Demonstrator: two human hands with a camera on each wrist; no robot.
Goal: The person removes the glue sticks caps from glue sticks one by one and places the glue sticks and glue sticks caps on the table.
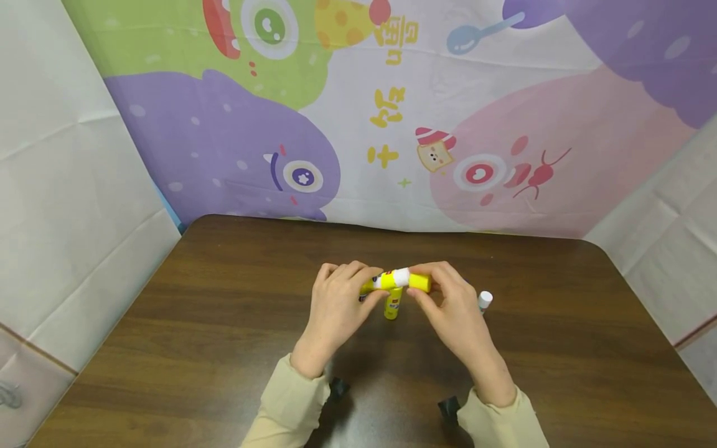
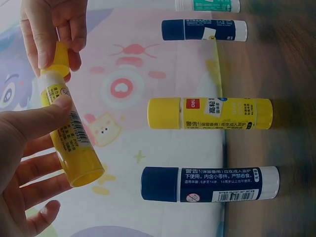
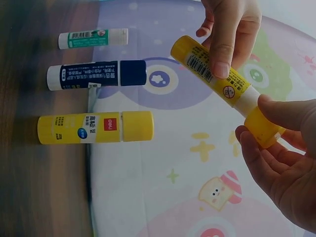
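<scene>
A yellow glue stick is held level above the table between both hands. My left hand grips its body, thumb along the barcode side. At the other end, my right hand pinches the yellow cap between thumb and fingers. A white collar shows between body and cap; whether the cap is fully clear of it, I cannot tell. Just behind the held stick, a second yellow glue stick stands upright on the table with its cap on.
Navy glue sticks, one and another, stand upright in the left wrist view. A smaller teal and white stick shows in the right wrist view. A white top pokes out beside my right hand. A printed cloth hangs behind the brown table.
</scene>
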